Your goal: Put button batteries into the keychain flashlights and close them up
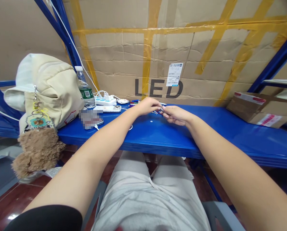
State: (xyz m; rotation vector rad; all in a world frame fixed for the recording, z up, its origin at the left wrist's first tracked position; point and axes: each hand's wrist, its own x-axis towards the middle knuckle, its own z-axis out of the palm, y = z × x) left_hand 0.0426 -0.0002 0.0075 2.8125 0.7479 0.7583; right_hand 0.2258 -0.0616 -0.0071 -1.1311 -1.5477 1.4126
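Observation:
Both my hands meet over the middle of the blue shelf (206, 134). My left hand (148, 106) is closed in a pinch on a small metal object (161, 110), maybe a clip or ring, too small to name. My right hand (176, 115) has its fingers curled round the same small metal piece from the other side. A few small coloured items (134, 102) lie on the shelf just behind my left hand.
A cream bag (49, 86) with a plush keychain (36, 150) sits at left, beside a water bottle (85, 88), power strip (106, 100) and phone (109, 108). A large cardboard box marked LED (182, 57) stands behind. A taped carton (259, 110) lies at right.

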